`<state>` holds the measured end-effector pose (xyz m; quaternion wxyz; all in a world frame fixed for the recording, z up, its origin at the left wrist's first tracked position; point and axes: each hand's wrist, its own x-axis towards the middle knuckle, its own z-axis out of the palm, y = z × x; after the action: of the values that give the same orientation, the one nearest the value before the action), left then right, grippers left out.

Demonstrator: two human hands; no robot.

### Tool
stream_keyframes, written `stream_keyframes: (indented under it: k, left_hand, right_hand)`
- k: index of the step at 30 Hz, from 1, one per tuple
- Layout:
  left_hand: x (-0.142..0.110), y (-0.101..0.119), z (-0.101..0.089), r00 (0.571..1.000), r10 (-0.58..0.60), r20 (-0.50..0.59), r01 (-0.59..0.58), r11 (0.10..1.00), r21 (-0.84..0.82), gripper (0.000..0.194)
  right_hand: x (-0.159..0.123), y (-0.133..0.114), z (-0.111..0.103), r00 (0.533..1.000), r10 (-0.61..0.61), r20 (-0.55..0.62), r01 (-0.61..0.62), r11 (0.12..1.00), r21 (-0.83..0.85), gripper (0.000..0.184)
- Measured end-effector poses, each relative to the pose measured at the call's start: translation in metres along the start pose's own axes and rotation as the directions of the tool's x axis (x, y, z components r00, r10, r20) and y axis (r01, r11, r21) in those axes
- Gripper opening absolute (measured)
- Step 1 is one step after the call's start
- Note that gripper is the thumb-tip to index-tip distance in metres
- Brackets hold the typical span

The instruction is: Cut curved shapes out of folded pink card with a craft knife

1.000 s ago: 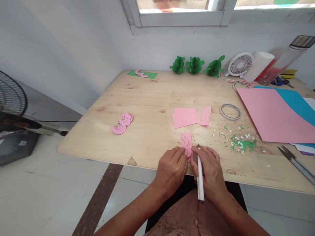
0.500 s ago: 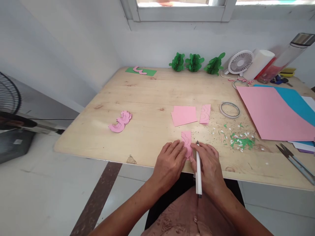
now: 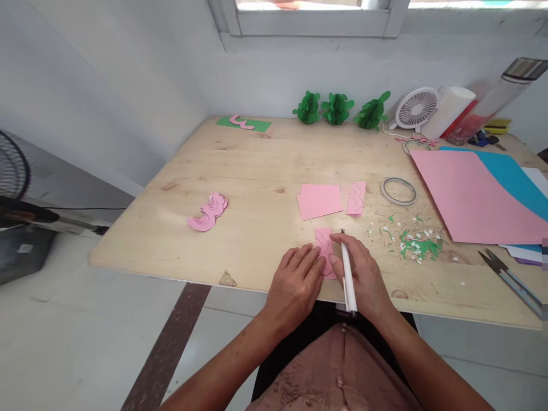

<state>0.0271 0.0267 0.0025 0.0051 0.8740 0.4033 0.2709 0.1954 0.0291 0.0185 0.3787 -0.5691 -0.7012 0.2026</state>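
My left hand (image 3: 297,278) lies with its fingers stretched out over the left side of a small pink paper strip (image 3: 324,235), pressing it against the table. A wavy line is drawn on that strip; part of it is covered by my fingers. My right hand (image 3: 363,274) holds a white pen (image 3: 348,277) slantwise, tip pointing away from me, and its fingertips reach the strip's right edge. Just beyond lie some pink paper pieces (image 3: 320,201) and a pink piece with drawn curves (image 3: 355,198).
Left on the wooden table (image 3: 248,171) are pink scalloped cut-outs (image 3: 208,212). On the right are a tape roll (image 3: 398,190), green and white scraps (image 3: 422,245), snips (image 3: 509,282) and large coloured sheets (image 3: 475,197). Green paper shapes (image 3: 337,109) and a small fan (image 3: 417,108) stand behind.
My right hand has shifted slightly up and opened out from the strip, and the pen's rear end has swung up and right. My left hand stays in place.
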Motion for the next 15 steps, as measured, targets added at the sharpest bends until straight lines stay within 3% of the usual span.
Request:
stream_keyframes:
  k: [3,7,15]
  left_hand:
    - [-0.001,-0.001,0.000,1.000,-0.002,0.005,0.002,1.000,-0.010,0.026]
    - [-0.002,-0.001,0.001,1.000,-0.005,0.010,0.005,1.000,-0.020,0.025]
    - [-0.003,-0.002,0.001,1.000,-0.001,-0.002,0.001,1.000,-0.021,0.026]
  right_hand:
    - [0.015,-0.003,-0.003,0.995,0.084,0.044,-0.093,0.955,0.283,0.029]
    - [0.032,-0.004,-0.005,0.978,0.179,0.111,-0.210,0.814,0.542,0.029]
    - [0.044,-0.003,-0.003,0.931,0.317,0.179,-0.348,0.629,0.695,0.036]
